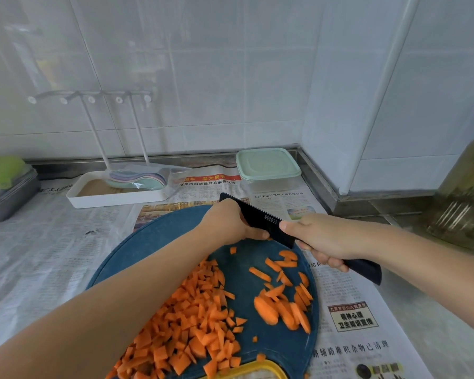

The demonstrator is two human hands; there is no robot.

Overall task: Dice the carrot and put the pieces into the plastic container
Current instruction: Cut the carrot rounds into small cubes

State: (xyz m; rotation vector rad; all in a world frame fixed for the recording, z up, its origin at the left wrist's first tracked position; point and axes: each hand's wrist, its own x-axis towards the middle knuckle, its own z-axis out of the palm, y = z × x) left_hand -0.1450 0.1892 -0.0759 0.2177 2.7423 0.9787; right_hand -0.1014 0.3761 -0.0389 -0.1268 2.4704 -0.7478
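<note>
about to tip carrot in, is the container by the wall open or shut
Shut: the pale green lid sits flat over the clear plastic container.

Single head-worn view, wide-angle. Faces forward and down onto the cutting board, close; tiled wall beyond.

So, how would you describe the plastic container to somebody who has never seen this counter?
Start at the tiled wall corner behind the round blue cutting board. The plastic container sits there on the newspaper. Unlike the white tray to its left, it is clear and square with a mint-green lid.
</note>
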